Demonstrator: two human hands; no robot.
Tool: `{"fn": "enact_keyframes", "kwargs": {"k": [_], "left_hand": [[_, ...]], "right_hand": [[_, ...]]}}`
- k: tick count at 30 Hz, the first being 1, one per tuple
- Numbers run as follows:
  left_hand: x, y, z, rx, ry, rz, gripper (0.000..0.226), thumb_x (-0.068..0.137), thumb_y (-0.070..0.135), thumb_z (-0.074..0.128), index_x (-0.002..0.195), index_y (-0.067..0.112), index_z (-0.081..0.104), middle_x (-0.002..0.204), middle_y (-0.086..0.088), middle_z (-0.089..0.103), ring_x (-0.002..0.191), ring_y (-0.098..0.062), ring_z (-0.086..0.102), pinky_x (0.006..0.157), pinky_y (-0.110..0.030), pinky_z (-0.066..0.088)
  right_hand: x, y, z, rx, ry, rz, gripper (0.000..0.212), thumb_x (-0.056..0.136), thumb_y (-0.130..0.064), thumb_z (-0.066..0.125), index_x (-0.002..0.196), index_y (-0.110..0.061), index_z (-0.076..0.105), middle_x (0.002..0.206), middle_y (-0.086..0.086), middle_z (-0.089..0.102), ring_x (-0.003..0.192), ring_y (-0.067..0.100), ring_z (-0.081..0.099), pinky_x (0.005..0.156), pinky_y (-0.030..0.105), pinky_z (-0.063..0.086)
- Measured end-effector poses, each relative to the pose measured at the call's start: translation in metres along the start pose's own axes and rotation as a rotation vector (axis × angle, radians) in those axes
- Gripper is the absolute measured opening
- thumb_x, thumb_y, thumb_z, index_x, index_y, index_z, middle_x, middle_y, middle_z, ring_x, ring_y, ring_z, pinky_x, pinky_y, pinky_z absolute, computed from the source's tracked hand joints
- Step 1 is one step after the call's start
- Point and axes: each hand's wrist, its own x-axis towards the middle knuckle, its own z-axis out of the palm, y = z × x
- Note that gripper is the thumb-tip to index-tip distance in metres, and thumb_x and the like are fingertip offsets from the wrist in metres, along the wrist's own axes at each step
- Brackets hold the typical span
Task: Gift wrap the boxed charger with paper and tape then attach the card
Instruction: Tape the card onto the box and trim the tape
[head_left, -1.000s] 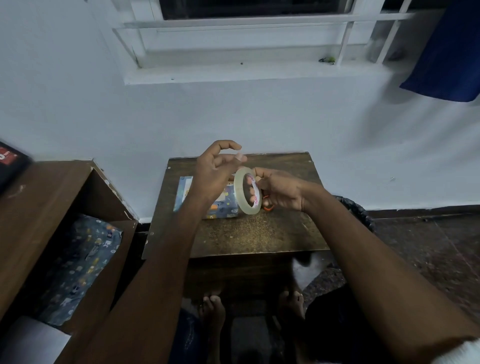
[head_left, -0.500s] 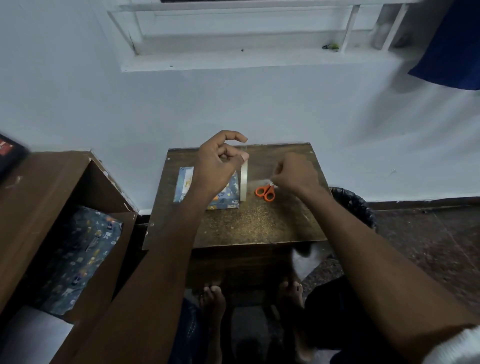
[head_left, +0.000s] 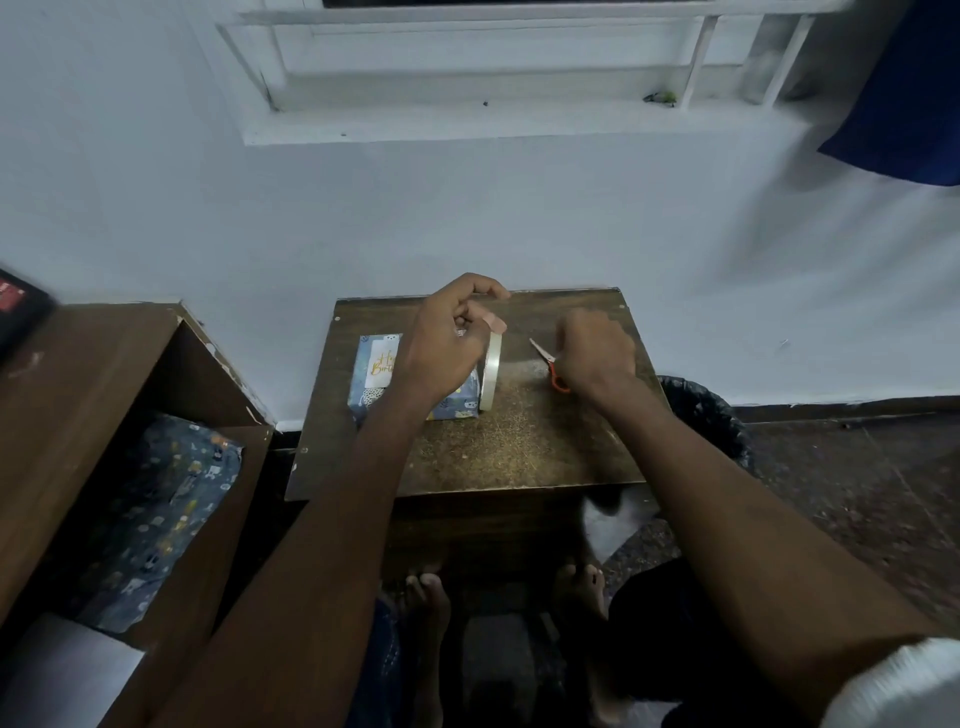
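The left hand (head_left: 441, 343) is hovering over the right part of the wrapped box (head_left: 415, 395), which is lying on the small wooden bench (head_left: 519, 447) with a white birthday card (head_left: 382, 364) resting on its top face. The fingers (head_left: 485, 291) of that hand are curling in toward the thumb and seem to be pinching the free end of a strip of tape, though the strip itself is too faint to make out. The tape roll (head_left: 491, 371) is hanging on edge directly below that pinch, its lower rim reaching down beside the right end of the box; whether it is touching the bench cannot be told.

The right hand (head_left: 597, 356) is closing around the orange-handled scissors (head_left: 551, 366), fingers wrapped over the handles and hiding them. The blades are pointing up and to the left, toward the gap between pinch and roll. That gap is what the cut depends on: the strip is running roughly vertically, the blade tips are sitting just to its right, and the right hand is the nearer one to bring them across. Whether the blades are parted cannot be made out.

A black-lined bin (head_left: 711, 415) is standing to the right of the bench, and spare wrapping paper (head_left: 166, 499) is lying in the open cabinet on the left.
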Motion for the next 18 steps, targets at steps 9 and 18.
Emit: {"fn": "enact_keyframes", "kwargs": {"k": [9, 18], "left_hand": [[0.0, 0.001, 0.001, 0.014, -0.007, -0.011, 0.041, 0.094, 0.0, 0.055, 0.115, 0.033, 0.069, 0.088, 0.016, 0.079, 0.095, -0.006, 0.071, 0.084, -0.044, 0.058], [0.001, -0.002, -0.002, 0.001, -0.005, -0.026, 0.041, 0.096, 0.0, 0.054, 0.116, 0.031, 0.069, 0.089, 0.015, 0.079, 0.085, -0.009, 0.07, 0.075, -0.044, 0.057]], "right_hand": [[-0.01, -0.014, 0.011, -0.049, 0.004, -0.036, 0.01, 0.09, -0.007, 0.065, 0.098, -0.007, 0.07, 0.098, 0.015, 0.071, 0.096, 0.038, 0.07, 0.067, 0.036, 0.048], [0.004, 0.016, -0.005, -0.009, -0.131, -0.184, 0.024, 0.082, -0.008, 0.076, 0.081, -0.031, 0.068, 0.098, 0.0, 0.066, 0.093, 0.026, 0.065, 0.073, 0.033, 0.046]]}}
